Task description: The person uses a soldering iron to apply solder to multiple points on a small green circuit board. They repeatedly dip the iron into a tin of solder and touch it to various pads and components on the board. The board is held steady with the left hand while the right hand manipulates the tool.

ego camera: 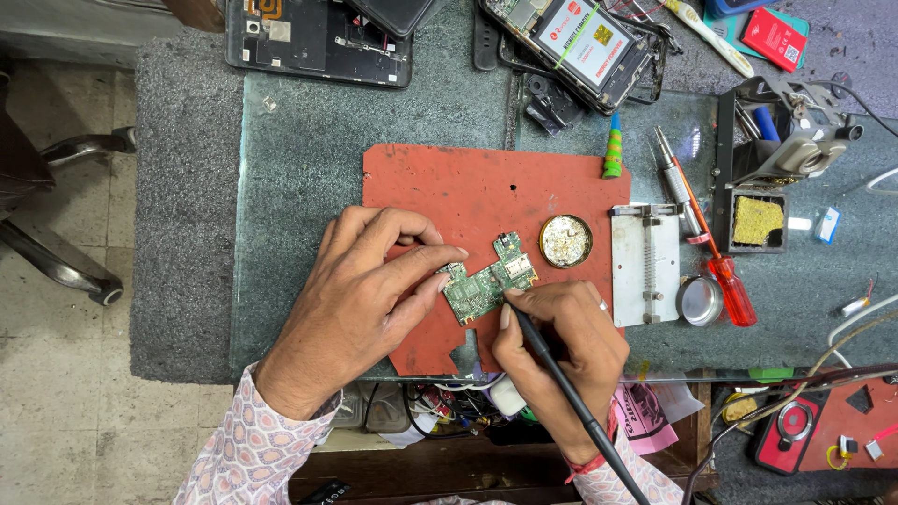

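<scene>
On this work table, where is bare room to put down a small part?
Free: the upper half of the red rubber mat, above the green circuit board, and the grey stone top left of the left hand. Crowded: right of the round solder tin, with the metal board clamp and red-handled screwdriver. The right hand holds a black soldering iron.

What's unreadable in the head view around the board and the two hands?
- Soldering iron tip: hidden under the right hand fingers, so contact with the green circuit board is unclear.
- Board's left edge: covered by the left hand fingertips.
- Board components: too small to identify.
- Iron's cable end: cut off by the bottom edge.
- Dismantled phone: cut off by the top edge.
</scene>
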A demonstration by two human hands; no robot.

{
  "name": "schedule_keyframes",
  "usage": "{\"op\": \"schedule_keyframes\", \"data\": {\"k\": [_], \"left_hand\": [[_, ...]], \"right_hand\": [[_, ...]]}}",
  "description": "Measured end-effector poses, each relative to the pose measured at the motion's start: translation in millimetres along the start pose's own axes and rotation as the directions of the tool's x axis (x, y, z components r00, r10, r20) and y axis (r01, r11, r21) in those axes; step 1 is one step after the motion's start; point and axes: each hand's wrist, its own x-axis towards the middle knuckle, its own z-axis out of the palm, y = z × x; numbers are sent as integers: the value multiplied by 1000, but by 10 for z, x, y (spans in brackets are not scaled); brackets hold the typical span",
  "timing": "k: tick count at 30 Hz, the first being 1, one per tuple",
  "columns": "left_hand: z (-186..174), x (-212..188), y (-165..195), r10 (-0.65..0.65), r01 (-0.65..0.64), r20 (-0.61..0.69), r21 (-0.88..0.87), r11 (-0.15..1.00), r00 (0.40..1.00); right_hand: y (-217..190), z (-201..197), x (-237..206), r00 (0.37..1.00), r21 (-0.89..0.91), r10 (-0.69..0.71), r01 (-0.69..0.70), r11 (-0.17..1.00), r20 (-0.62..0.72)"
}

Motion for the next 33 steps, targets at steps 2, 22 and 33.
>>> {"op": "schedule_keyframes", "data": {"k": [2,22,33], "left_hand": [[1,-2,2,1,-1,-1,-1,1000,1000],[-4,2,1,1,-1,5,6,1000,1000],[-2,3,8,0,0,-6,-7,1000,1000]], "right_hand": [[-3,-4,-15,999,3,45,-45,999,-14],[-2,-2,-9,997,1,83,-83,997,-13],[-6,-3,-31,990,23,133,-132,991,-35]]}}
